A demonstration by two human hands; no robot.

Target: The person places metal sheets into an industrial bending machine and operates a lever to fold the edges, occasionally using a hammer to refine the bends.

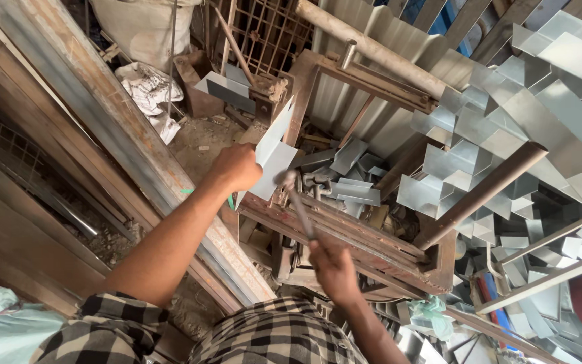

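A bent metal sheet (272,152) is gripped by the left hand (237,167), a hammer (296,199) by the right hand (333,264), over the rusty steel bench (365,236) amid piled sheet offcuts (506,141)

A rusty brown metal frame (372,246) stands in the middle and serves as the table. A bent grey sheet piece (274,158) stands upright on its top edge. Behind it, several small folded grey sheet pieces (351,182) lie in a loose heap. The dusty floor (200,145) lies to the left, with a crumpled white sack (146,91) on it.
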